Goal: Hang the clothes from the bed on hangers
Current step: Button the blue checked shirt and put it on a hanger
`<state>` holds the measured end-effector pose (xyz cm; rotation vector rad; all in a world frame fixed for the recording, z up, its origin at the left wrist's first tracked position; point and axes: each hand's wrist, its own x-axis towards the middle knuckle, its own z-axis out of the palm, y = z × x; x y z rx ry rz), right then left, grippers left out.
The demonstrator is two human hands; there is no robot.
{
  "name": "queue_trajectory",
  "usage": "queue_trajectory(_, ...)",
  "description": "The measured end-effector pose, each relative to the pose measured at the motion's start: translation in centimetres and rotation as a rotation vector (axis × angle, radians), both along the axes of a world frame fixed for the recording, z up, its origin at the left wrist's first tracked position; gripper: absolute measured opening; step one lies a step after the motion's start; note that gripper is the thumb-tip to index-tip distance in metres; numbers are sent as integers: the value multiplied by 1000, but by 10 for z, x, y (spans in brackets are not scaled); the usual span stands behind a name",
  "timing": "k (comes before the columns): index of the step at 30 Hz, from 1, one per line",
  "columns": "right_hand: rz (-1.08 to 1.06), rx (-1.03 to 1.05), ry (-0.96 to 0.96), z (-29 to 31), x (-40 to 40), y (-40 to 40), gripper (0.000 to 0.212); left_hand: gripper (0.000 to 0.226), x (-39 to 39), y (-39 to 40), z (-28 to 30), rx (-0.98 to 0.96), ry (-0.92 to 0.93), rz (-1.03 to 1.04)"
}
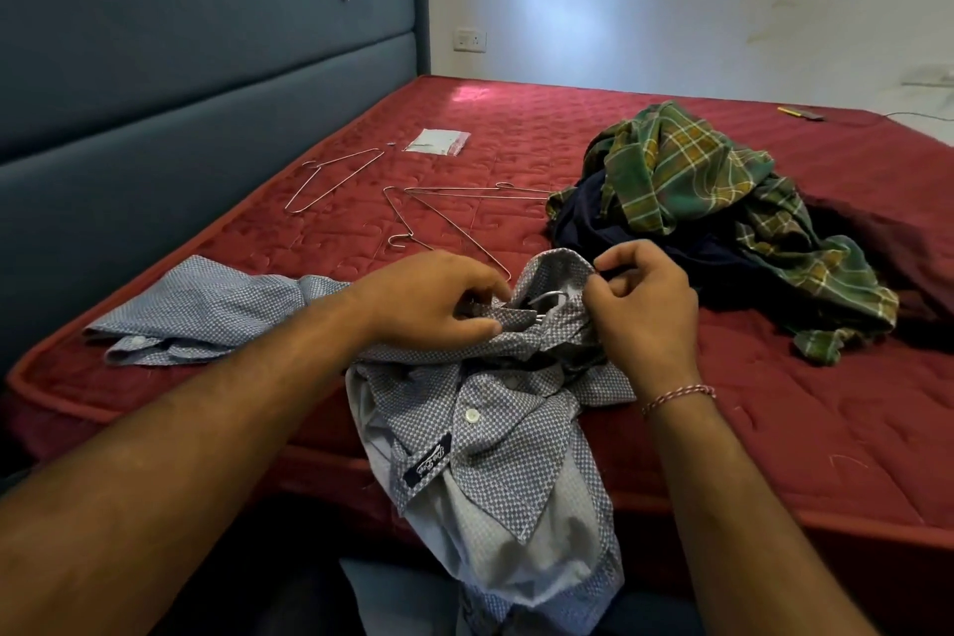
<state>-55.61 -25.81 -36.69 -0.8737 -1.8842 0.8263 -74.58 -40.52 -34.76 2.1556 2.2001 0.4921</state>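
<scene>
A checked shirt (485, 408) lies at the bed's (774, 429) near edge, a hanger hook (550, 297) poking from its folds. Both hands, left (428, 300) and right (642, 310), pinch its fabric. Spare hangers (449, 227) and a clothes pile (712, 222) lie beyond.

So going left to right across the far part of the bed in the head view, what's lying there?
Lone wire hanger → small plastic packet → crossed wire hangers → heap of clothes with the green plaid shirt on top → small yellow object near the far edge.
</scene>
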Motion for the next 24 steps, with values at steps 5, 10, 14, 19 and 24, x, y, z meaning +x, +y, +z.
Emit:
queue_trajectory(5,24,137,2,7,-4,2,12,42,-16,-16,5,-15,152,-36)
queue_trajectory(10,64,216,-74,10,-5,8,21,19,-17,-27,12,398,278,-42)
queue_trajectory(14,196,287,-178,17,-8,13,26,17,-18,-23,12,583,374,7)
queue_trajectory(19,343,192,-273,22,-12,13,19,21,-27,-22,-9,545,354,98)
queue_trajectory(24,335,318,-355,18,-14,9,20,15,-27,-37,-23,326,329,-17)
